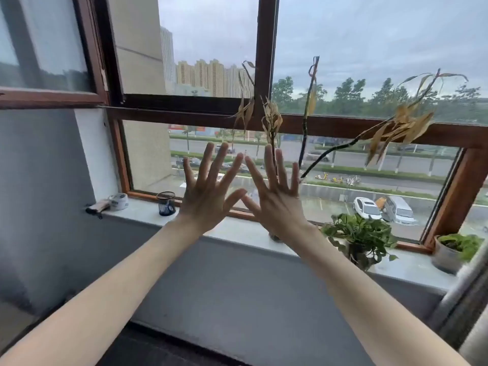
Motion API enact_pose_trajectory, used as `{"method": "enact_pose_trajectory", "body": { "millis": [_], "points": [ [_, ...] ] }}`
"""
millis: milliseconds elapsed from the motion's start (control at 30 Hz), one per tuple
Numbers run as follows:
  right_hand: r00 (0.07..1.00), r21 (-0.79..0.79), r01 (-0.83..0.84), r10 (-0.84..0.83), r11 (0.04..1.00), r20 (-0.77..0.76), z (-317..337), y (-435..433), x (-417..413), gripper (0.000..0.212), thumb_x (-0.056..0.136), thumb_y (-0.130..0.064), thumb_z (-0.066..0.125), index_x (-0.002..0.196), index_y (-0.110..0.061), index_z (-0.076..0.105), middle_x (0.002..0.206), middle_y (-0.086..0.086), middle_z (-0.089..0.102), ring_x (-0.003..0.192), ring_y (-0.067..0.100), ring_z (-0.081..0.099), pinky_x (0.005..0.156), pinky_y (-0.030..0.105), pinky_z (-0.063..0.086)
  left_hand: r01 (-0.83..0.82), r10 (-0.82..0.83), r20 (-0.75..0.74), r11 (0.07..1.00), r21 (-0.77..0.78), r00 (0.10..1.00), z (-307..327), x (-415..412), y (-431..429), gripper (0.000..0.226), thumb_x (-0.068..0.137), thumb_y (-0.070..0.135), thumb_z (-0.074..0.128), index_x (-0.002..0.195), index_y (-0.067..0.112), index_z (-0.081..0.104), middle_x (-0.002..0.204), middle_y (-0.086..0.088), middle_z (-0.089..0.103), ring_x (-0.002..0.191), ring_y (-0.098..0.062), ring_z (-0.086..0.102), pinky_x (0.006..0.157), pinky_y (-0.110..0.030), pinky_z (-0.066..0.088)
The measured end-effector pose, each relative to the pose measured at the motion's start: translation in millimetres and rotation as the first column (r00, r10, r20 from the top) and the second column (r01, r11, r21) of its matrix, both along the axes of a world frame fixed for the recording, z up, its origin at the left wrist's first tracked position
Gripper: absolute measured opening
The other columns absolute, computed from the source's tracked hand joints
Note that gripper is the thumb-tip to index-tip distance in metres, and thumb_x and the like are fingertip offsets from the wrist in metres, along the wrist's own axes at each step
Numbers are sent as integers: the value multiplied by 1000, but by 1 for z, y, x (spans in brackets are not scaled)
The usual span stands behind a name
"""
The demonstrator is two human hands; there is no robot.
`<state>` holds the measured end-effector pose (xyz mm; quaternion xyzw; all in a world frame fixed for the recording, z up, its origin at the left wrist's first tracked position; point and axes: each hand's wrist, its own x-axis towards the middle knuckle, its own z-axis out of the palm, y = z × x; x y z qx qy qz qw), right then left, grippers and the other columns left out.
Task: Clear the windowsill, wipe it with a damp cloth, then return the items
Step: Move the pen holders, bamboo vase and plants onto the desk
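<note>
I've got both hands up in front of the window, holding nothing. The left hand (208,199) and right hand (274,204) have fingers straight and fanned apart, thumbs nearly meeting. No cloth in view. The sill (142,213) is loaded end to end, so by my read clearing hasn't begun.

Risks, as I judge them:
- **Dry stalks** (306,133): tall, thin, leaning hard right. The base is mostly hidden behind my right wrist, so I can't tell what vessel holds them. Grab high and the lot prob. tips, or the brittle yellow leaves snap off and litter the sill.
- **Leafy plant** (359,233): soft green vines trail over the front edge and could snag on the lift. Its pot is mostly buried in foliage.
- **Grey pot** (446,256), far right: looks like rough, heavy stone or concrete, and prob. wants 2 hands.
- **Brush-like thing** (97,207), far left: it overhangs the corner, so a nudge could drop it.
- **Returns:** the sill is pale and smooth. Once it's damp, returned items may slide.

Other small stuff at left: a tape roll (118,201), white and round, touching the brush-like thing, and a mesh cup (166,203), a dark see-through cylinder that looks light & easy to knock over.
</note>
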<state>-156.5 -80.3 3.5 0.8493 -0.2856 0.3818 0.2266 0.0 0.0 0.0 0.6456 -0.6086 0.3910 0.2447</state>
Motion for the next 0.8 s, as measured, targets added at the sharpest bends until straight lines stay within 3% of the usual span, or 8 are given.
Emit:
{"method": "enact_pose_trajectory", "body": {
  "millis": [133,233,367,533,667,800],
  "points": [
    [987,199,-27,59,980,-152,-14,8,42,90,92,-50,48,147,-31,-20,151,7,-34,140,25,-31,111,49,-21,-123,125,-15,990,63,992,-14,51,16,63,96,61,9,151,30,5,156,5,-22,145,-19,-15,108,-63,-5],
    [972,371,-31,114,928,-205,-22,12,79,96,92,-44,51,141,-33,-31,147,7,-43,138,26,-35,114,51,-15,-152,177,-111,966,208,978,-22,86,26,68,90,66,3,149,35,-8,152,10,-32,141,-14,-28,107,-63,-7],
    [967,538,-60,183,841,-176,-34,21,154,93,92,-41,53,148,-30,-20,152,8,-34,142,27,-27,115,49,-7,-186,281,-147,868,460,948,-27,151,43,72,90,65,14,146,37,-20,140,16,-49,128,-9,-47,109,-60,-12],
    [945,657,-73,263,750,-196,-47,16,230,85,93,-36,53,152,-28,-7,157,15,-17,147,31,-8,118,44,3,-253,440,-118,694,674,890,-34,234,51,82,95,42,48,149,32,-12,148,4,-40,139,-21,-32,111,-61,-2],
    [937,782,-94,321,616,-140,-65,4,273,81,94,-29,54,153,-22,-1,157,21,-4,146,33,1,117,39,7,-229,484,-168,655,720,858,-49,288,49,84,93,36,54,151,29,-7,151,3,-36,141,-21,-27,114,-60,3],
    [927,841,-92,353,533,-123,-86,-15,320,78,94,-25,55,152,-17,5,157,18,2,146,33,8,115,39,14,-247,492,-92,581,776,866,-70,327,30,83,94,38,52,151,26,-6,152,-1,-32,143,-24,-22,113,-61,6]
  ]
}}
